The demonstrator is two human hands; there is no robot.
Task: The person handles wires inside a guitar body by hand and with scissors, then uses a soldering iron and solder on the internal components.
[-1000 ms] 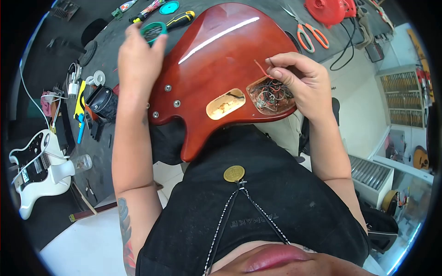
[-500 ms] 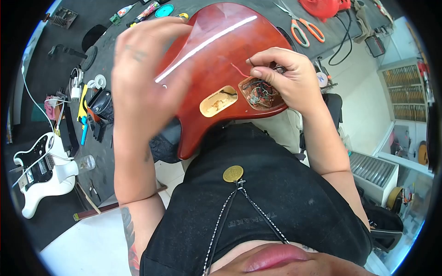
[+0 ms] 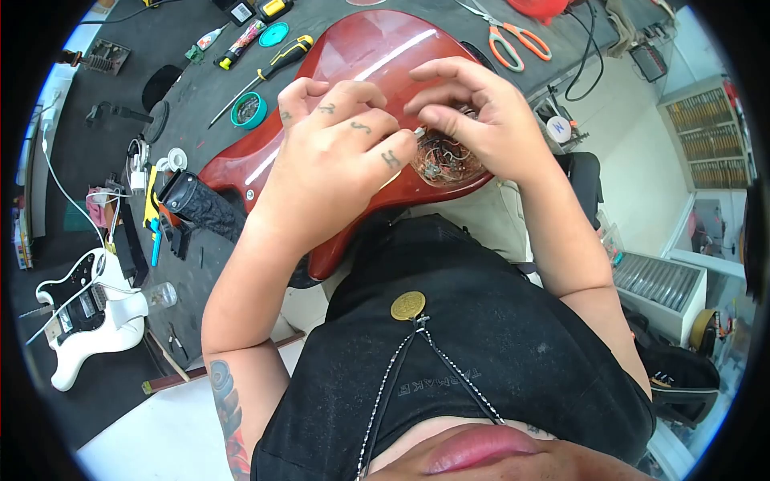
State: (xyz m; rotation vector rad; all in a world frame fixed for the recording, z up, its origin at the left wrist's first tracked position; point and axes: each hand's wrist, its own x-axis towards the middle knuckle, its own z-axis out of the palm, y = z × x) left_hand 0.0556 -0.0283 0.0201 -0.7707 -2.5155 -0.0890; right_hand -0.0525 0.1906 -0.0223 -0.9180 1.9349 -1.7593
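Observation:
A glossy red-brown electric guitar body (image 3: 377,48) lies back side up in front of me. Its control cavity (image 3: 449,184) is uncovered and full of tangled thin wires (image 3: 443,159). Over the body, beside the cavity, my left hand (image 3: 341,148) has its fingers curled, thumb and index pinched at the cavity's edge. What that pinch holds is too small to make out. Just above the cavity my right hand (image 3: 481,112) is curved with its fingers apart, and nothing shows between them. The left hand covers most of the second opening in the body.
Left of the guitar lie a yellow-black screwdriver (image 3: 285,58) and a teal round container (image 3: 249,111) of small parts. Orange-handled scissors (image 3: 513,46) rest at the back right. A white guitar (image 3: 100,325) stands at the far left, near a clear jar (image 3: 162,296).
My left hand has come down and right to the cavity. The right hand has loosened from its pinch by the red wire, which no longer shows. The view has shifted slightly.

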